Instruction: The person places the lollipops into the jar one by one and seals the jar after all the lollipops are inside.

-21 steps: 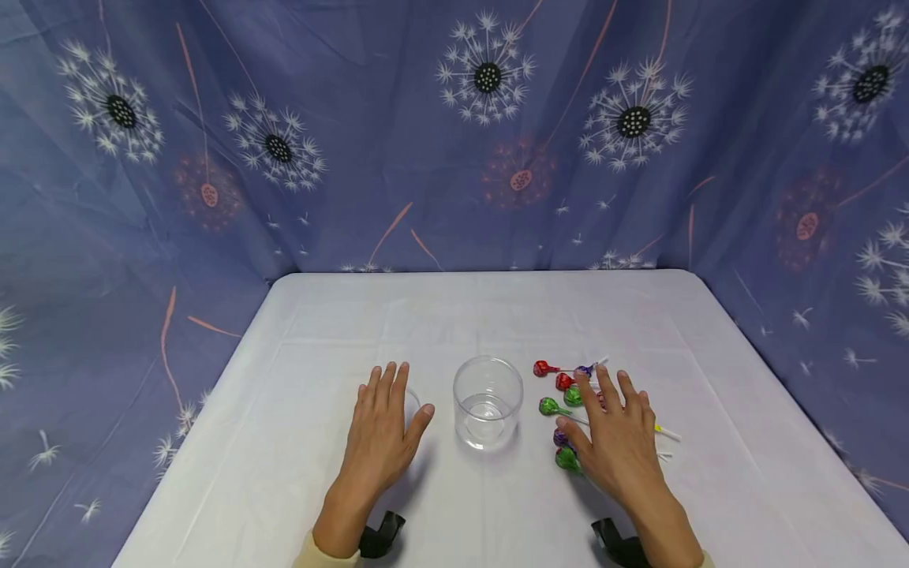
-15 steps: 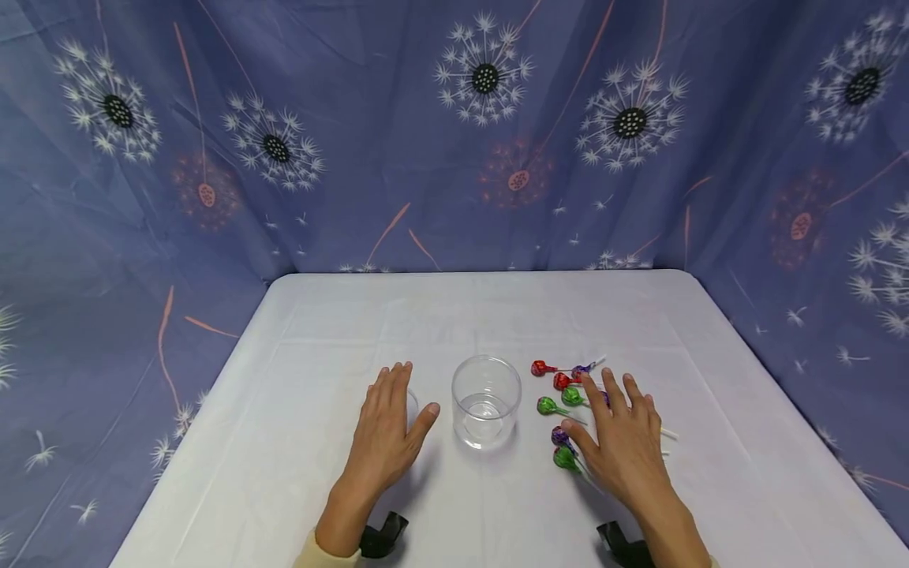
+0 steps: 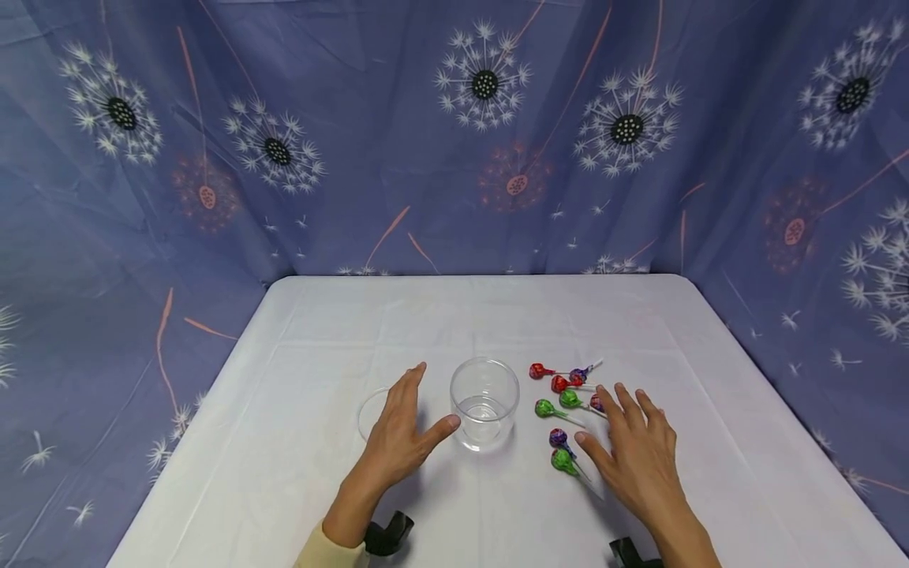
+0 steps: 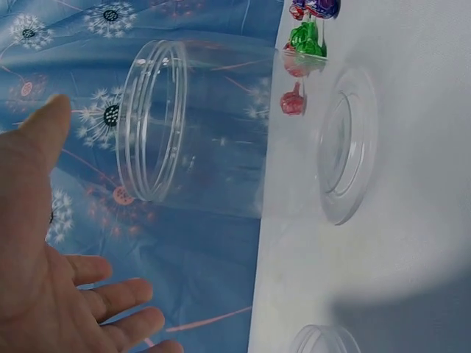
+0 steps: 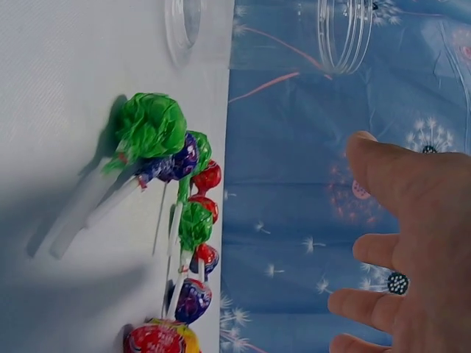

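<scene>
A clear round plastic jar stands upright and open-topped near the middle of the table. Just left of it my left hand hovers with fingers extended and thumb toward the jar, holding nothing. Partly behind that hand lies a clear round lid. To the jar's right are several wrapped lollipops: a green lollipop in front beside a purple lollipop, and a red lollipop farther back. My right hand is spread over the right side of this group, gripping nothing and hiding some sticks.
A white cloth covers the table. Around its back and sides hangs a blue curtain printed with dandelions. Black wrist mounts sit under both forearms.
My left hand has moved right toward the jar and turned more onto its side, uncovering part of the lid. My right hand has shifted right and slightly nearer me, exposing more lollipops.
</scene>
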Demonstrator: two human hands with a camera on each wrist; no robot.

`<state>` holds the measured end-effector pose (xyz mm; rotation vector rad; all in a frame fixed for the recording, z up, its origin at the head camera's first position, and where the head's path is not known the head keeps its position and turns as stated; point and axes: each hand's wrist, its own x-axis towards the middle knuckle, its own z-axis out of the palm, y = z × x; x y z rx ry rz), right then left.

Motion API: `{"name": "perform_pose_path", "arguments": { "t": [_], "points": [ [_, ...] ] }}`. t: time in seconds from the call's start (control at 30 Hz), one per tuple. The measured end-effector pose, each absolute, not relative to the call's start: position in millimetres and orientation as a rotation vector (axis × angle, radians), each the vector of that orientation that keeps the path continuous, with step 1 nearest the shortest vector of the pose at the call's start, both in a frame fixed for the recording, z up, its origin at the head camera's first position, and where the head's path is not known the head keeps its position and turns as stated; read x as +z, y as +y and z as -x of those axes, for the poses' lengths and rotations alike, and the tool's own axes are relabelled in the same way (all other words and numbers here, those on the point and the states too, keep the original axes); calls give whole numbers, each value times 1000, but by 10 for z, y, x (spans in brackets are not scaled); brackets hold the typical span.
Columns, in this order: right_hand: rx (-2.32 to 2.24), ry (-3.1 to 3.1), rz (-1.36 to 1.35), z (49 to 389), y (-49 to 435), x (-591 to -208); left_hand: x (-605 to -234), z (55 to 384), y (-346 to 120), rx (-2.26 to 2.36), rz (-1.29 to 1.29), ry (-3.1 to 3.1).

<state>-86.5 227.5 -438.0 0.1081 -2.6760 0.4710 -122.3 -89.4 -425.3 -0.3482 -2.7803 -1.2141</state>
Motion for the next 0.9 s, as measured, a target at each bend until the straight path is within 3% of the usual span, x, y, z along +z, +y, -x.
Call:
{"name": "perform_pose_path", "arguments": {
  "t": [0.9],
  "points": [
    [562,-2558,-22,674,2463,-4528,-4373,1456,-631,-1460,490,-2803]
  ]
}}
